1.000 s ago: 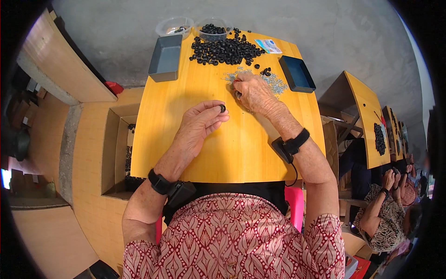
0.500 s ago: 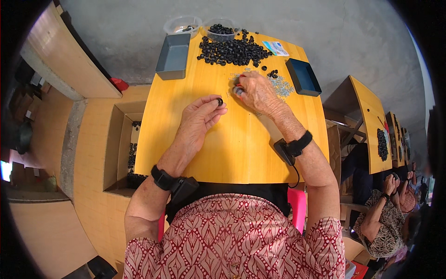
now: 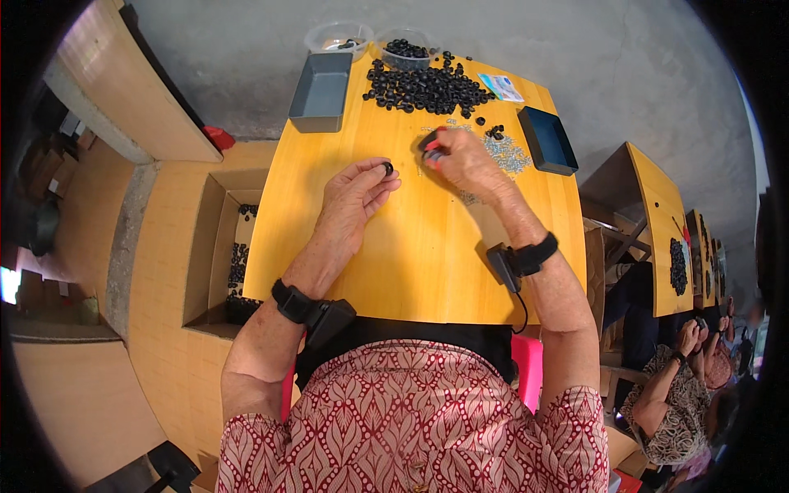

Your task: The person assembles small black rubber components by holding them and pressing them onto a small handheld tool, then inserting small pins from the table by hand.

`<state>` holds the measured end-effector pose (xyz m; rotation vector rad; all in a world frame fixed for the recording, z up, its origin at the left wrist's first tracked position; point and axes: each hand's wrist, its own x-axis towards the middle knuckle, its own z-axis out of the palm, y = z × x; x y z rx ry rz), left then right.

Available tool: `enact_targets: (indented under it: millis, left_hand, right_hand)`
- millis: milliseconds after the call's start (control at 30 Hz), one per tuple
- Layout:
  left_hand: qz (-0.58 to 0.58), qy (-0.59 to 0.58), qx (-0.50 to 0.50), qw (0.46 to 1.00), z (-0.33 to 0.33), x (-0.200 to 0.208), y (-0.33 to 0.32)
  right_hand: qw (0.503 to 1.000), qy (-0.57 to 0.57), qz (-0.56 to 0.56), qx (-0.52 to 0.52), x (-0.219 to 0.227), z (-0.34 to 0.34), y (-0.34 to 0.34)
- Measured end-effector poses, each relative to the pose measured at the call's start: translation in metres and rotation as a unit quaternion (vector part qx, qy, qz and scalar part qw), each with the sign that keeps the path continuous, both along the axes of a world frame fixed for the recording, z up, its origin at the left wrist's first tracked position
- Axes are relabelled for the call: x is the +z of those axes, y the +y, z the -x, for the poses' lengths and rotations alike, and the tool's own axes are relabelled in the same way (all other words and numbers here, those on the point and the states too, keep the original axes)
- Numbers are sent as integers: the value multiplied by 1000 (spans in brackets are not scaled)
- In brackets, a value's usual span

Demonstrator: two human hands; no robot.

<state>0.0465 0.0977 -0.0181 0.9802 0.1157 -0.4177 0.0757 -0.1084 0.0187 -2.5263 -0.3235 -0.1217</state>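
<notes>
A bare left hand (image 3: 352, 201) pinches a small, round black piece (image 3: 388, 169) on the near side of a loose heap of glossy black pieces (image 3: 429, 89). The right hand (image 3: 468, 163), nearer the heap, grips a blurred red-and-black object (image 3: 432, 148). The hands have spread slightly since the earlier frame, seemingly keeping piece and object separate. Scattered small silvery bits (image 3: 506, 154) lie near-right of the heap; a rectangular grey tray (image 3: 319, 92) stands left.

It looks like a little workshop: a yellow tabletop (image 3: 370, 279) has a big pile of small black parts (image 3: 436, 90) and lots of tiny silver bits (image 3: 506, 154), a cardboard box (image 3: 209, 271) has more black parts (image 3: 238, 261), and other people (image 3: 672, 403) are by more tabletops (image 3: 656, 185)
</notes>
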Motion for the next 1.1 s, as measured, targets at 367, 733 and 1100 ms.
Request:
enact_targets:
  millis: [367, 733, 1100]
  left_hand:
    - [7, 6, 16, 1000, -3, -5, 1]
    - [36, 3, -17, 999, 1, -4, -3]
    - [36, 19, -42, 998, 7, -2, -8]
  right_hand:
    - [997, -13, 76, 0, -1, -1, 13]
    - [982, -27, 182, 33, -11, 13, 18]
    - [981, -44, 185, 38, -13, 24, 15]
